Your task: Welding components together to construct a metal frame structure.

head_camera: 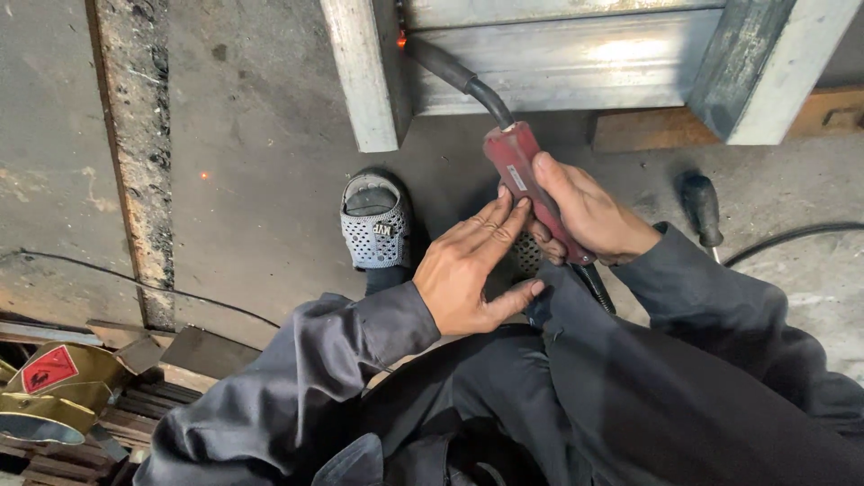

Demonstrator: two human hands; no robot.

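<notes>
- A red-handled welding torch (526, 191) is held near the middle of the view, above the concrete floor (252, 180); its black curved neck (463, 79) runs up and left to the joint between the steel sections.
- The torch tip is hidden where it meets the metal; only a small orange glow (401, 40) is seen at that spot.
- The right hand (585, 216) is wrapped around the red handle, fingers clenched on it; the fingertips underneath are covered by the handle.
- The left hand (472, 270) is laid flat with fingers extended, their tips touching the lower part of the handle; nothing is grasped by it.
- A steel beam frame (558, 63) is set across the top, cut off by the upper edge.
- A grey perforated shoe (374, 223) is seen below the frame's upright; a second one seems to lie behind the hands, though little of it shows.
- A dark tool handle (700, 207) lies on the floor to the right, near a black cable (792, 236).
- Gold-coloured tins (54, 391) with a red diamond label are partly cut off at lower left.
- Dark grey sleeves (315, 369) fill the lower view.
</notes>
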